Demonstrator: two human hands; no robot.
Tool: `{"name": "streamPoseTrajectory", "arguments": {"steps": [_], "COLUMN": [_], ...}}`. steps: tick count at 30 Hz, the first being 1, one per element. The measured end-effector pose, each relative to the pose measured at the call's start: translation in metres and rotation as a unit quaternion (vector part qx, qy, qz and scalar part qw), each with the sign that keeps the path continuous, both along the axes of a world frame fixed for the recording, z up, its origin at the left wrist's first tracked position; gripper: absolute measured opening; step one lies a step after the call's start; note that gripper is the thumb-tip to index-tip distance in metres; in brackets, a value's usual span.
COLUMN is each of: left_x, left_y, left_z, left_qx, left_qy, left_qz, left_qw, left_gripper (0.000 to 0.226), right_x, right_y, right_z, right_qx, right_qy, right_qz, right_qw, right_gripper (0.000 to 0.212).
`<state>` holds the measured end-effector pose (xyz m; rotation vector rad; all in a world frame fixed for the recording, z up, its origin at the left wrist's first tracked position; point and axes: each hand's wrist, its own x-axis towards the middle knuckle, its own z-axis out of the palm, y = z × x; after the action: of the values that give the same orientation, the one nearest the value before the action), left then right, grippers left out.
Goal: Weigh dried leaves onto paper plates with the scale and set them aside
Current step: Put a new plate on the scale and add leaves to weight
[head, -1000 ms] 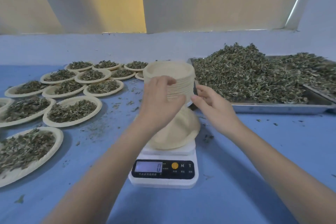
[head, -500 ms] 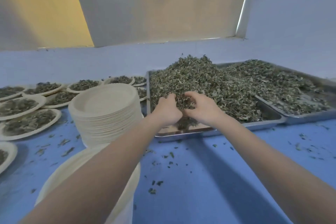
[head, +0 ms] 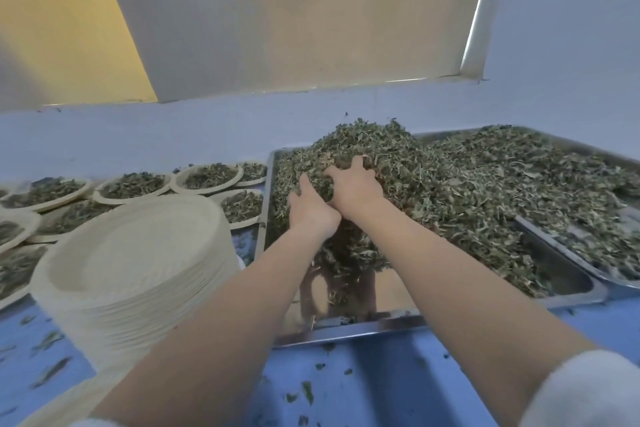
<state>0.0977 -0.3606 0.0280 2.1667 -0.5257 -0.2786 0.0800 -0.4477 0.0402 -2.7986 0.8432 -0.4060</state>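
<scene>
A heap of dried green leaves [head: 433, 191] fills a steel tray [head: 346, 329] at centre right. Both my hands are pushed into the near left side of the heap. My right hand [head: 353, 187] lies on top with its fingers spread and their tips dug into the leaves. My left hand [head: 310, 210] sits just below and left of it, thumb up, its fingers buried in the leaves. A tall stack of empty paper plates [head: 138, 253] stands left of the tray. An empty plate's edge [head: 69, 402] shows at the bottom left under my left forearm; the scale is hidden.
Several leaf-filled paper plates [head: 131, 185] lie on the blue table [head: 381, 385] at the left and behind the stack. A second steel tray of leaves [head: 616, 282] overlaps the first on the right. Loose leaf bits are scattered on the table. A wall rises behind.
A second ago both hands were at the plate stack above the scale. They then went to the tray's near edge and now reach further up into the leaf heap, right fingers spread.
</scene>
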Motion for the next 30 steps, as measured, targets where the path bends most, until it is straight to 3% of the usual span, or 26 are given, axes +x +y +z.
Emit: {"name": "streamPoseTrajectory", "arguments": {"steps": [2,5,9,13,21,26,28,30], "left_x": [0.000,-0.002,-0.011,-0.026,-0.065,-0.086,-0.093,-0.101], "left_y": [0.000,0.003,0.010,0.025,0.059,0.087,0.103,0.126], "left_z": [-0.003,-0.003,0.001,0.008,0.030,0.038,0.040,0.042], "left_qx": [-0.019,-0.036,-0.068,-0.121,-0.213,-0.294,-0.319,-0.333], "left_qy": [0.022,0.022,0.041,0.078,0.165,0.234,0.234,0.218], "left_qz": [0.017,0.035,0.034,0.002,-0.085,-0.128,-0.129,-0.122], "left_qw": [0.999,0.999,0.996,0.990,0.959,0.918,0.909,0.909], "left_gripper": [0.095,0.099,0.105,0.109,0.109,0.110,0.106,0.098], "right_x": [0.000,-0.011,-0.030,-0.046,-0.079,-0.099,-0.107,-0.115], "right_y": [-0.002,-0.007,-0.004,0.009,0.050,0.085,0.103,0.124], "right_z": [-0.005,-0.002,0.005,0.005,0.020,0.027,0.030,0.033], "right_qx": [0.002,0.042,0.146,0.229,0.215,0.225,0.236,0.249], "right_qy": [-0.038,-0.174,-0.291,-0.285,-0.305,-0.292,-0.288,-0.297], "right_qz": [0.006,0.020,0.031,0.027,0.032,0.027,0.039,0.065], "right_qw": [0.999,0.984,0.945,0.930,0.927,0.929,0.927,0.919], "right_gripper": [0.048,0.036,0.037,0.038,0.043,0.042,0.037,0.015]}}
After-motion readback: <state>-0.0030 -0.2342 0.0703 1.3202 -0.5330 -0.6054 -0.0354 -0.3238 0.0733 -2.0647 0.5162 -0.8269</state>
